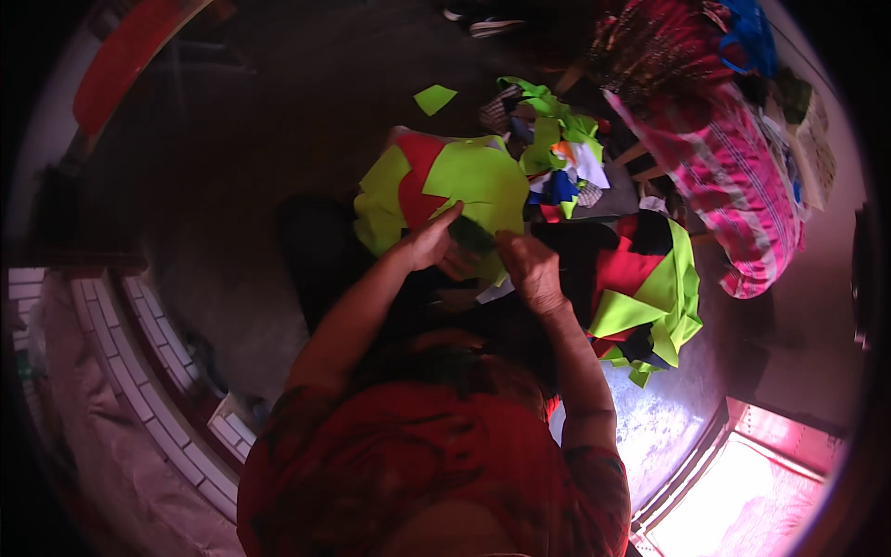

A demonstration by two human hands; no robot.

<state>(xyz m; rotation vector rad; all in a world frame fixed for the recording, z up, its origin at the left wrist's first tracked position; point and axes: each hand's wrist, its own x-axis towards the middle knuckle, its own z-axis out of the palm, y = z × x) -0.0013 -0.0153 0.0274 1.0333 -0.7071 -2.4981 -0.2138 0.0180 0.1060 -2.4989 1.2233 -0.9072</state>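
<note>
Over my lap lies a pile of yellow-green cloth pieces [481,172] with a red piece [419,176] among them. My left hand [432,245] is at the pile's near edge, its thumb and fingers around a small dark green cloth piece [472,234]. Close by on the right, my right hand [532,267] is closed in a pinch at that piece's right edge. What lies between its fingertips is mostly hidden. To the right of my right hand, a second pile of yellow-green, red and black cloth pieces [640,311] hangs down.
Mixed cloth scraps [561,153] are heaped beyond the lap. One yellow-green scrap [434,98] lies apart on the dark floor. Pink checked cloth [719,176] covers something at the right, near a blue bag [748,37]. Shoes [492,26] sit at the far edge.
</note>
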